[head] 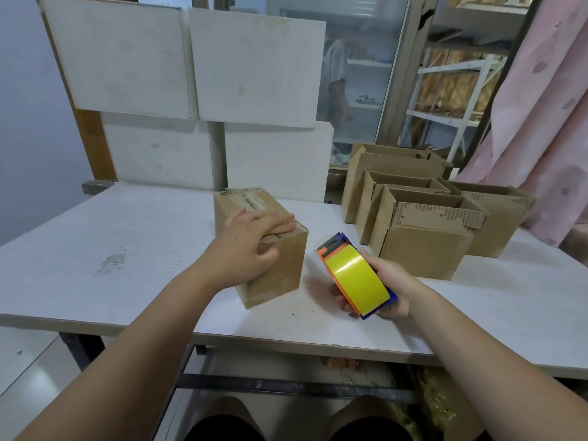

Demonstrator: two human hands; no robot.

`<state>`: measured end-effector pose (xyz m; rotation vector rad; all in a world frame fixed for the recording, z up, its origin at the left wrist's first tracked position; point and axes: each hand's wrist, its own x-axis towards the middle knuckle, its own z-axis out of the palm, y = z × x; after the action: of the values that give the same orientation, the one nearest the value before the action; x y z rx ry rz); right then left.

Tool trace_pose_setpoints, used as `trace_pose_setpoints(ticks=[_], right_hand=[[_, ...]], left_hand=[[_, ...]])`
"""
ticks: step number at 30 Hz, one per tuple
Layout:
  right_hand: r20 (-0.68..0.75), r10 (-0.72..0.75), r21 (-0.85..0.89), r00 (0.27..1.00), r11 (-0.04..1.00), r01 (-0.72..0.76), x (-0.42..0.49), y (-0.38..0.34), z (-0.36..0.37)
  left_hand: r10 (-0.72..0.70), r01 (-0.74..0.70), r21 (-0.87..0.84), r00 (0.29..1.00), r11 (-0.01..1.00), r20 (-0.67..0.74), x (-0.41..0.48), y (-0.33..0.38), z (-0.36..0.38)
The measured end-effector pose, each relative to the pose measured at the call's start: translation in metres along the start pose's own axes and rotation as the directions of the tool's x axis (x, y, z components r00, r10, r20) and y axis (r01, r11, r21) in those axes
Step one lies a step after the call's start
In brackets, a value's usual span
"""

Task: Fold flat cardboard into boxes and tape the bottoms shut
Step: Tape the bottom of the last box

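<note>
White table [127,224], pink curtain [541,122], metal shelving [445,116]

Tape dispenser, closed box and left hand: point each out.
tape dispenser [358,280]: head view, yellow roll face.
closed box [280,278]: head view, bare right side.
left hand [251,243]: head view, back of hand.

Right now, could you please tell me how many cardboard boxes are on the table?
5: one closed box under the left hand; four open boxes at right: front, middle, back, far right. Others may hide behind.

There are no words or numbers to read here, not on the boxes [423,249] or the tape roll [356,281].
</note>
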<state>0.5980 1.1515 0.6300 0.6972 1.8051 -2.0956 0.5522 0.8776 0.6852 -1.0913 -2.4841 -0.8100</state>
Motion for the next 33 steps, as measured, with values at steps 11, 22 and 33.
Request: trace_pose_setpoints(ticks=[11, 22, 33], right_hand=[[0.048, -0.182, 0.02, 0.982, 0.983, 0.182, -0.019, -0.003, 0.001], [0.025, -0.385, 0.109, 0.923, 0.919, 0.38, -0.044, -0.026, 0.026], [-0.099, -0.909, -0.511, 0.405, 0.395, 0.764, -0.07, -0.029, 0.041]], left_hand=[[0.146, -0.126, 0.185, 0.984, 0.975, -0.101, 0.002, -0.022, 0.0], [-0.009, 0.051, 0.088, 0.904, 0.995, -0.428, 0.007, 0.019, 0.01], [-0.508, 0.345, -0.729, 0.862, 0.591, -0.004, 0.026, 0.089, 0.045]])
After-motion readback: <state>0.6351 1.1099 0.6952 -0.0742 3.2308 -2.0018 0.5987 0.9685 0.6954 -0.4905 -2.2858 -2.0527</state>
